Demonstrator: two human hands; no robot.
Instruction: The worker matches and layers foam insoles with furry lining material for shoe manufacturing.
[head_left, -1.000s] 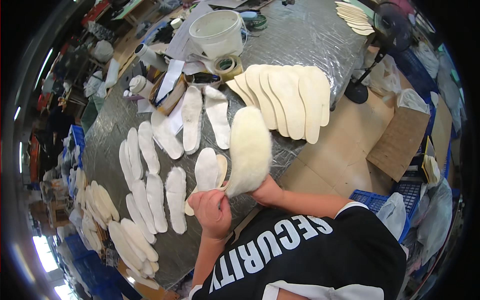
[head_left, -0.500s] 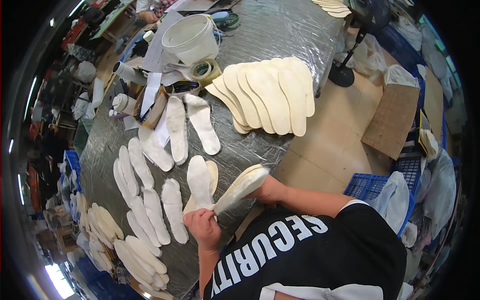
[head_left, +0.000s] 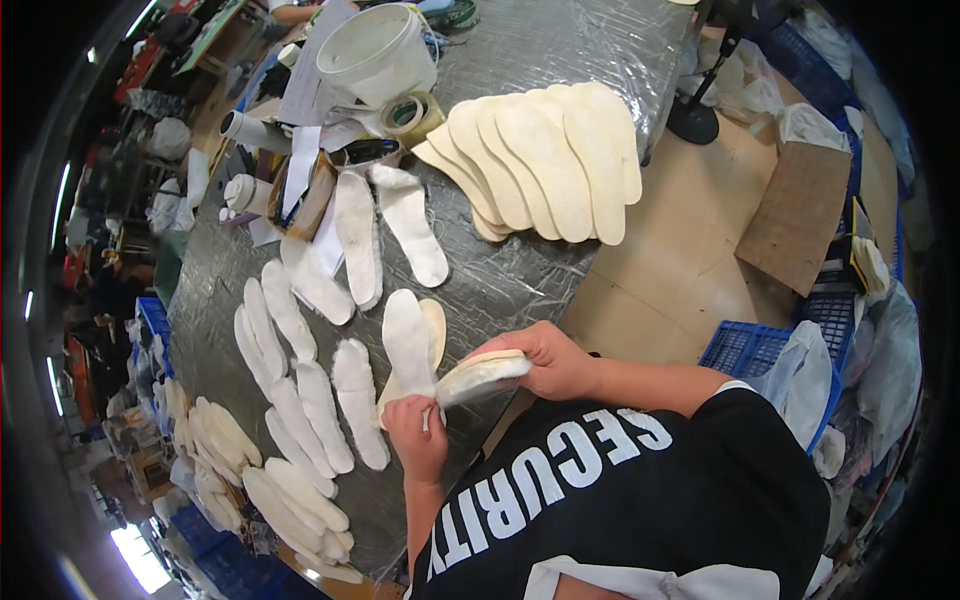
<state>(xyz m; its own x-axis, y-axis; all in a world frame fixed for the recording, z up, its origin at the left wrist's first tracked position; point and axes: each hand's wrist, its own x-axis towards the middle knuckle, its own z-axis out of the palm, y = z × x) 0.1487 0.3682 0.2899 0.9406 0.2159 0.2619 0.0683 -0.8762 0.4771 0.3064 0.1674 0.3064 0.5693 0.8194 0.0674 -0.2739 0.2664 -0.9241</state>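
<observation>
A fuzzy white insole with a cream layer (head_left: 484, 380) is held between my two hands above the near edge of the table. At one end, my left hand (head_left: 416, 432) pinches it between thumb and fingers. My right hand (head_left: 548, 358) is closed round the other end. Beneath and beside my left hand lie a white insole (head_left: 406, 335) and a cream insole (head_left: 434, 325), partly overlapping. To their left, a fluffy white insole (head_left: 358, 400) rests flat on the table.
Fanned cream insoles (head_left: 545, 165) lie on the plastic-covered table (head_left: 500, 285). Behind are a white bucket (head_left: 375, 60), a tape roll (head_left: 405, 115) and a box of tools (head_left: 310, 195). More insoles (head_left: 300, 500) line the left edge. A blue basket (head_left: 745, 345) stands on the right-hand floor.
The held insole has tipped from a steep slant to nearly level. My right hand has come up into fuller view, while my left keeps its pinch. The whole view has shifted slightly.
</observation>
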